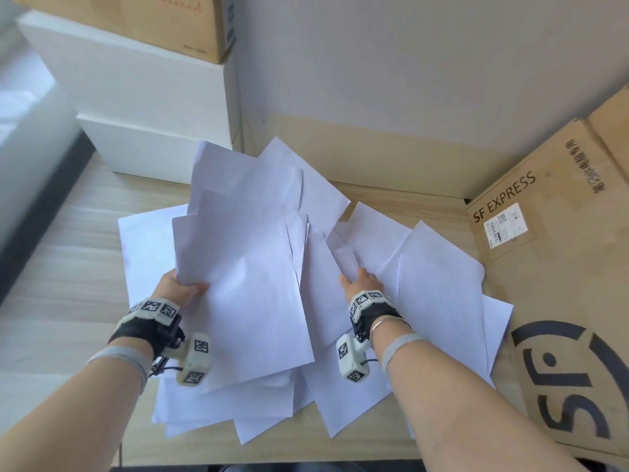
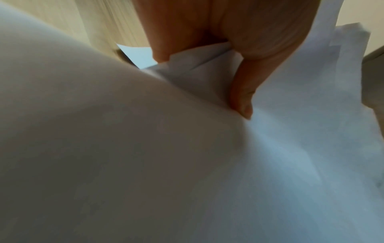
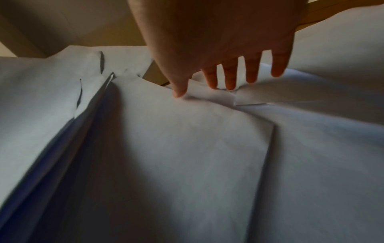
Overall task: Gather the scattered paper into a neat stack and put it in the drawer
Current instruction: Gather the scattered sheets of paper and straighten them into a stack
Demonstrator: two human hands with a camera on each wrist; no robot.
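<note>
Several white paper sheets (image 1: 425, 277) lie overlapped and fanned out across the wooden desk (image 1: 64, 253). My left hand (image 1: 180, 287) pinches a bundle of sheets (image 1: 245, 274) by the left edge and holds it raised above the pile; in the left wrist view the thumb (image 2: 243, 98) presses on the top sheet (image 2: 311, 115). My right hand (image 1: 360, 284) lies on the sheets right of the bundle. In the right wrist view its fingers (image 3: 230, 77) are straight and spread, their tips touching a folded corner of paper (image 3: 218, 95). No drawer is in view.
Stacked white boxes (image 1: 146, 107) with a brown carton (image 1: 163, 22) on top stand at the back left. A large SF Express cardboard box (image 1: 558, 233) lies along the right side, touching the paper pile. A grey wall closes the back.
</note>
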